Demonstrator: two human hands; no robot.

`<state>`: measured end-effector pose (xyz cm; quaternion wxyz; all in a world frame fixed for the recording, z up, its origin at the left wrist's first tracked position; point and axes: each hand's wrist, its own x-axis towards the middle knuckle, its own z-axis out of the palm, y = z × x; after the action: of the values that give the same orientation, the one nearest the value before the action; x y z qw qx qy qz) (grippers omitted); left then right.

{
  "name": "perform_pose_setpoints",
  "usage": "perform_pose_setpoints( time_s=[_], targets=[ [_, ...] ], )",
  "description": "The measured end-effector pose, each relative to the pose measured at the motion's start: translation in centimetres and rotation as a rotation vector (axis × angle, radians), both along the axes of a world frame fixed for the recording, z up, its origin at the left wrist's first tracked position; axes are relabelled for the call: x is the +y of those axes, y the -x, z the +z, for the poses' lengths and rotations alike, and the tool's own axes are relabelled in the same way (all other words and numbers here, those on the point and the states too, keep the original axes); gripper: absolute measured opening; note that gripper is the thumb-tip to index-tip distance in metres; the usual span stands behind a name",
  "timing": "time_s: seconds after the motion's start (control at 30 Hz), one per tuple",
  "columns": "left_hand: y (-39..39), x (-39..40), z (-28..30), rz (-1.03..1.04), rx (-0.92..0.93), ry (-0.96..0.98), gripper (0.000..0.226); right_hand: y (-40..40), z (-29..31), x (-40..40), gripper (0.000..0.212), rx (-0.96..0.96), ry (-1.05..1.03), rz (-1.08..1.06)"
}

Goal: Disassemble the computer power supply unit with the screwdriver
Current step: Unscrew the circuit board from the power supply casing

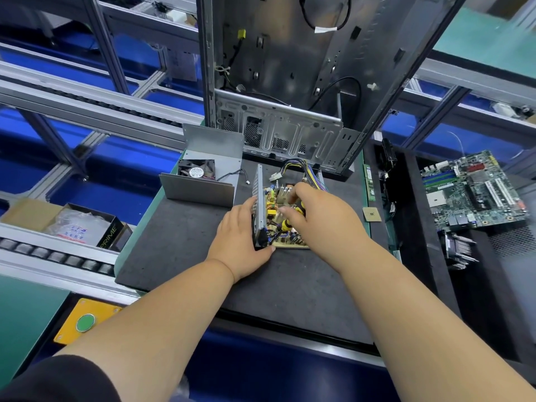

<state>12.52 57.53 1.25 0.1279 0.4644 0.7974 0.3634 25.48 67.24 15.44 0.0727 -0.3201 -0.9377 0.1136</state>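
Observation:
The opened power supply unit (262, 195) lies on the dark mat (185, 242), its circuit board (285, 240) and coloured wire bundle (301, 166) exposed. My left hand (240, 242) grips the unit's perforated metal side wall at its near left corner. My right hand (319, 216) is closed around a yellow-and-black screwdriver (287, 223), whose tip points down into the board. The removed metal cover (208, 166) with its fan (196, 169) lies to the upper left of the unit.
An empty computer case (290, 82) stands upright behind the mat. A motherboard (472, 190) and a heatsink (458, 248) lie at the right, a small chip (371, 214) near the mat's edge. A cardboard box (72, 224) and a green button (85, 322) sit at the left.

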Motion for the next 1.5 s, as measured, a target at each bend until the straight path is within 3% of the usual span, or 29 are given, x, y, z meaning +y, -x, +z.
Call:
perform_pose_setpoints(
  time_s=[0.1, 0.23, 0.43, 0.7, 1.0, 1.27, 1.5],
  targets=[
    [0.0, 0.0, 0.0, -0.005, -0.004, 0.006, 0.103, 0.0, -0.1, -0.1, 0.018, 0.048, 0.077, -0.024],
    [0.0, 0.0, 0.1, -0.006, -0.012, 0.003, 0.103, -0.1, -0.1, -0.4, 0.029, 0.116, 0.194, -0.003],
    [0.0, -0.3, 0.4, -0.036, -0.04, 0.037, 0.114, -0.5, -0.4, -0.4, 0.023, 0.047, 0.033, -0.026],
    [0.8, -2.0, 1.5, -0.054, -0.19, 0.079, 0.128, -1.7, -0.3, 0.1, 0.013, 0.14, 0.121, -0.049],
    [-0.9, -3.9, 5.3, 0.02, -0.007, -0.098, 0.089, -4.7, 0.9, 1.6, 0.01, 0.36, 0.235, -0.123],
    [-3.4, 0.2, 10.5, -0.088, 0.224, -0.081, 0.043, -8.0, 2.8, 3.5, 0.018, 0.683, 0.434, -0.193],
    [-6.7, 3.4, 12.6, -0.146, 0.183, -0.06, 0.011, -11.8, 3.8, 5.4, 0.017, 0.819, 0.543, -0.268]
  ],
)
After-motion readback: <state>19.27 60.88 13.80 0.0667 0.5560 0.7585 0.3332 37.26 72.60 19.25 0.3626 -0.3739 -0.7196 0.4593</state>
